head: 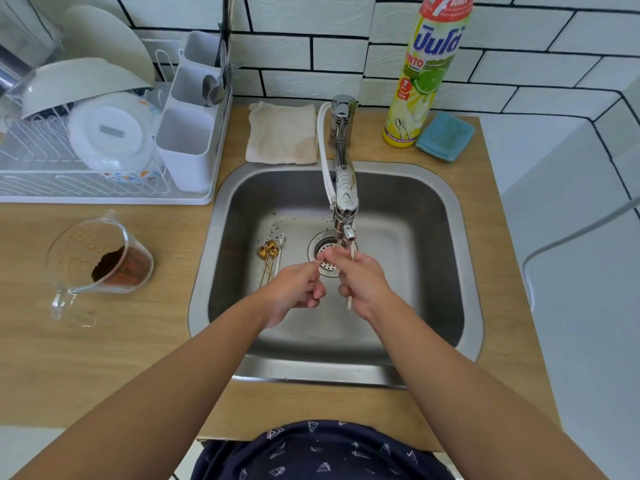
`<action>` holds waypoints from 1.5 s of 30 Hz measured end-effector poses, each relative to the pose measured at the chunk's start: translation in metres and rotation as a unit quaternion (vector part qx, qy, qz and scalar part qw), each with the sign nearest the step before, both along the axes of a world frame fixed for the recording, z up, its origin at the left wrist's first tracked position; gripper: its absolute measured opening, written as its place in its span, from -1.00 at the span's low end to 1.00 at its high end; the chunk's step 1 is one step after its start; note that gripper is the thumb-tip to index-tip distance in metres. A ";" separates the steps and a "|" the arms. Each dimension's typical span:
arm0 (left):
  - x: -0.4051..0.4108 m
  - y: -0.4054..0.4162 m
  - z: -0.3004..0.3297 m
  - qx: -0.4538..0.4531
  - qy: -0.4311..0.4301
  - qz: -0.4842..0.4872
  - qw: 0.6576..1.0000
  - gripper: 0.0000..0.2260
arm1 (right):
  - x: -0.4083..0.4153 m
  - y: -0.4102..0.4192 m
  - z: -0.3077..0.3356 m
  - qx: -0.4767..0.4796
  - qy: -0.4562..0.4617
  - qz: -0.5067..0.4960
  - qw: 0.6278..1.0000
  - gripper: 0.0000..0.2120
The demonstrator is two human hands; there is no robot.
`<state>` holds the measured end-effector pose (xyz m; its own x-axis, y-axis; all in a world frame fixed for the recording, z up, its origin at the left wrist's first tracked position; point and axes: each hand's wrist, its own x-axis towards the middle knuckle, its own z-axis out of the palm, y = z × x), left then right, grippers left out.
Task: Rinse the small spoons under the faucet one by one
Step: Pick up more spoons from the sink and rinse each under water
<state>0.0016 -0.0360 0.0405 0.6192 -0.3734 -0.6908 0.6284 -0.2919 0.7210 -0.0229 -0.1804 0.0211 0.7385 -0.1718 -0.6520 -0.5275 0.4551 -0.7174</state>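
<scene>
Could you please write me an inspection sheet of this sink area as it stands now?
Surface: wooden counter around a steel sink.
Job's things: gold spoons lying dirty on the sink floor; a white-handled utensil held under the faucet.
Clutter: measuring cup with brown powder, beige cloth, blue cloth, dish soap bottle.
Hands: left hand and right hand meet below the spout.
Cables: white hose beside the faucet.
Surroundings: dish rack, tiled wall.
</scene>
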 end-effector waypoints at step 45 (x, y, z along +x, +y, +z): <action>-0.001 0.003 0.014 0.021 -0.003 -0.067 0.998 -0.73 | -0.002 -0.002 -0.004 0.026 0.004 0.020 0.999 -0.82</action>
<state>0.0007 -0.0331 0.0548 0.5702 -0.4237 -0.7038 0.5778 -0.4021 0.7103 -0.0247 -0.1824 0.0169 0.7386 -0.1084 -0.6653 -0.5513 0.4709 -0.6887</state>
